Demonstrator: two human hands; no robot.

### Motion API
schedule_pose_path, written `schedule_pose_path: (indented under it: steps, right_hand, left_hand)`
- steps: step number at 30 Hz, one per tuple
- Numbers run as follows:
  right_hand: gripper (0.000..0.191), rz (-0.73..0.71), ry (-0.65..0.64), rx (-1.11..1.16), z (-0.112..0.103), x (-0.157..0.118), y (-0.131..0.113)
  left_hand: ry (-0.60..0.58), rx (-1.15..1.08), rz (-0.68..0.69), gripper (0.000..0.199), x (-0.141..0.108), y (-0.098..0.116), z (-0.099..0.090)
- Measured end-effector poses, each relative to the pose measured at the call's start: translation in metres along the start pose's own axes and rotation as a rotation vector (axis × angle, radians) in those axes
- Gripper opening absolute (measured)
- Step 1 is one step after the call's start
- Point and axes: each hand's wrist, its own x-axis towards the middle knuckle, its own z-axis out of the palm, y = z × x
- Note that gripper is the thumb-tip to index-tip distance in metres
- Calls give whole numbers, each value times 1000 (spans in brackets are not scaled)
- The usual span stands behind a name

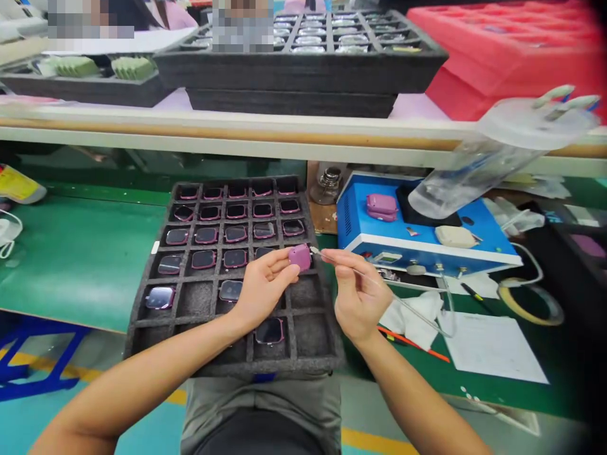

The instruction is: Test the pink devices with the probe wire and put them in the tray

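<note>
My left hand (268,284) is closed on a small purple smartwatch case (300,257), above the right side of a dark foam tray (310,335). Pinched in my right hand (359,291) is a thin clear tube (403,302). Its small pale tip points at the case's right edge; I cannot tell whether they touch. The tube loops round to the front of a blue machine (348,208). Several smartwatches lie in the tray's compartments, among them a dark-screened smartwatch (269,330) near the front. My left arm hides part of the tray.
On the blue machine are purple cases (382,206), a cream case (455,236) and a leaning clear cylinder (462,167). Papers (493,347), a tape roll (531,303) and a marker (472,291) lie at right. The shelf above bears black trays (294,72) and red foam trays (502,63).
</note>
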Motion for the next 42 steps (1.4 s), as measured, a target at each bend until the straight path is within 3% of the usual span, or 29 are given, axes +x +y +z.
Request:
schedule_pose_path:
  steps: [6,42]
  right_hand:
    - [16,83,-12,41,4,-4,0]
    - [17,37,-34,23,0,-4,3]
  left_hand:
    - [-40,-28,6,42,0,0,0]
    - [-71,-52,70,34,1,3,3]
